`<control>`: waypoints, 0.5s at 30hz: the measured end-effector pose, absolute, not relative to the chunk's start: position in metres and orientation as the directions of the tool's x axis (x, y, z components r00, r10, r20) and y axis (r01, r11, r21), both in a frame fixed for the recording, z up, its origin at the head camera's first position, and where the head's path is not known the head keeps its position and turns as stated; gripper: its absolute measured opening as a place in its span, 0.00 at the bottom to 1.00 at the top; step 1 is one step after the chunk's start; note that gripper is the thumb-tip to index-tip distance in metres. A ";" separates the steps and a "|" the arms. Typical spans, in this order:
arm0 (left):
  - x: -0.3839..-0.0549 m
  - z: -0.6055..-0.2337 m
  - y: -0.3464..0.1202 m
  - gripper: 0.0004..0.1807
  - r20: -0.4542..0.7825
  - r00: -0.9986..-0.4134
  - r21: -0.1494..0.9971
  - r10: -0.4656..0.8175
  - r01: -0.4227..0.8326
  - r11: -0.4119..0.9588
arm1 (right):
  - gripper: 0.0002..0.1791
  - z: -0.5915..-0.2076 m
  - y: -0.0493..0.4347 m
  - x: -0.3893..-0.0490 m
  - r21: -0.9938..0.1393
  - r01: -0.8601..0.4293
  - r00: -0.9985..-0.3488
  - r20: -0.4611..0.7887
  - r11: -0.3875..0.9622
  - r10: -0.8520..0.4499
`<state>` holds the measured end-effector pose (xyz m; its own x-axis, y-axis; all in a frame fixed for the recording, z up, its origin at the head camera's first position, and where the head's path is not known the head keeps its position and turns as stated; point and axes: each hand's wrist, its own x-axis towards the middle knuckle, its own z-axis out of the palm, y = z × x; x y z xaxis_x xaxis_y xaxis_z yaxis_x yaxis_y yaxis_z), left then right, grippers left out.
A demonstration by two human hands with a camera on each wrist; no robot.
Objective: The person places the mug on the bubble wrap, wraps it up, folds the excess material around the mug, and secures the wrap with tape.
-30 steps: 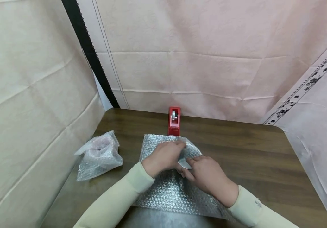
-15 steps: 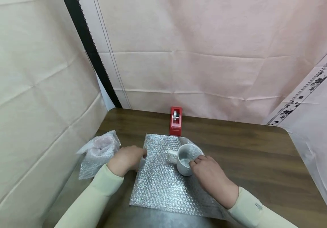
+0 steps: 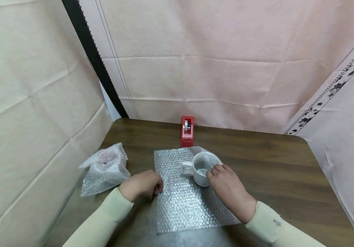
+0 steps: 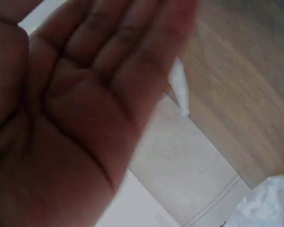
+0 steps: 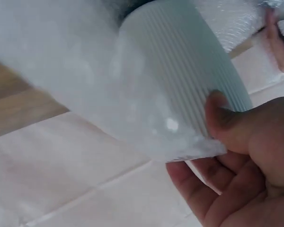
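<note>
Bench [image 3: 257,161] of dark wood fills the head view, with pale paper walls round it. A sheet of bubble wrap [image 3: 186,202] lies flat on it. A white mug [image 3: 202,168] stands upright on the far right part of the sheet, its handle pointing left. The right hand [image 3: 227,187] holds the mug, fingers curled over the rim and side nearest the person. The left hand [image 3: 141,185] rests at the left edge of the sheet, fingers loosely bent, with nothing in its grip. A red tape holder [image 3: 187,131] stands just past the far edge of the sheet. A crumpled bundle of bubble wrap [image 3: 105,168] lies to the left, apart from the sheet.

The left wrist view shows the left hand [image 4: 85,94] close up and blurry. Its palm is flat and its fingers are straight, so the grip is wide open and holds nothing.

The right wrist view shows the mug [image 5: 180,71] with fine ridges down its side. The right hand [image 5: 236,161] has its thumb pressed on the mug and its fingers curled under it. Bubble wrap [image 5: 61,71] is against the mug.
</note>
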<state>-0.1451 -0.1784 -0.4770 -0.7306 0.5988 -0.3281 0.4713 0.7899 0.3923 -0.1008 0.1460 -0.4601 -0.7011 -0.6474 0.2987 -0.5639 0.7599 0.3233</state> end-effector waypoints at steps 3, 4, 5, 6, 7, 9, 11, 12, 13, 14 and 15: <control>-0.146 -0.476 -0.175 0.21 -0.172 -0.716 0.413 0.676 0.571 0.710 | 0.12 -0.459 0.150 -0.106 0.319 -0.569 -0.702 0.292 0.758 -0.649; -0.146 -0.475 -0.173 0.21 -0.122 -0.704 0.410 0.700 0.606 0.682 | 0.12 -0.459 0.151 -0.107 0.315 -0.575 -0.699 0.292 0.755 -0.653; -0.146 -0.474 -0.171 0.21 -0.083 -0.693 0.411 0.716 0.631 0.658 | 0.12 -0.459 0.151 -0.108 0.312 -0.581 -0.693 0.293 0.751 -0.658; -0.147 -0.473 -0.169 0.21 -0.041 -0.678 0.412 0.734 0.658 0.631 | 0.12 -0.459 0.152 -0.109 0.308 -0.589 -0.687 0.298 0.747 -0.663; -0.147 -0.472 -0.167 0.21 -0.006 -0.660 0.411 0.751 0.683 0.604 | 0.12 -0.459 0.152 -0.110 0.304 -0.596 -0.679 0.304 0.744 -0.668; -0.148 -0.470 -0.163 0.20 0.048 -0.620 0.414 0.783 0.726 0.549 | 0.12 -0.460 0.153 -0.111 0.302 -0.605 -0.666 0.315 0.737 -0.676; -0.149 -0.466 -0.161 0.19 0.076 -0.596 0.434 0.800 0.742 0.512 | 0.11 -0.460 0.153 -0.110 0.302 -0.611 -0.656 0.324 0.732 -0.681; -0.149 -0.464 -0.160 0.17 0.090 -0.585 0.447 0.806 0.747 0.492 | 0.11 -0.461 0.154 -0.110 0.301 -0.612 -0.654 0.327 0.731 -0.682; -0.149 -0.461 -0.160 0.16 0.096 -0.582 0.462 0.808 0.745 0.482 | 0.11 -0.461 0.154 -0.110 0.301 -0.612 -0.655 0.326 0.731 -0.682; -0.149 -0.459 -0.159 0.14 0.100 -0.580 0.477 0.808 0.741 0.473 | 0.11 -0.461 0.154 -0.109 0.298 -0.613 -0.656 0.324 0.732 -0.682; -0.149 -0.456 -0.158 0.11 0.101 -0.582 0.494 0.807 0.733 0.467 | 0.11 -0.462 0.155 -0.109 0.294 -0.614 -0.658 0.321 0.732 -0.681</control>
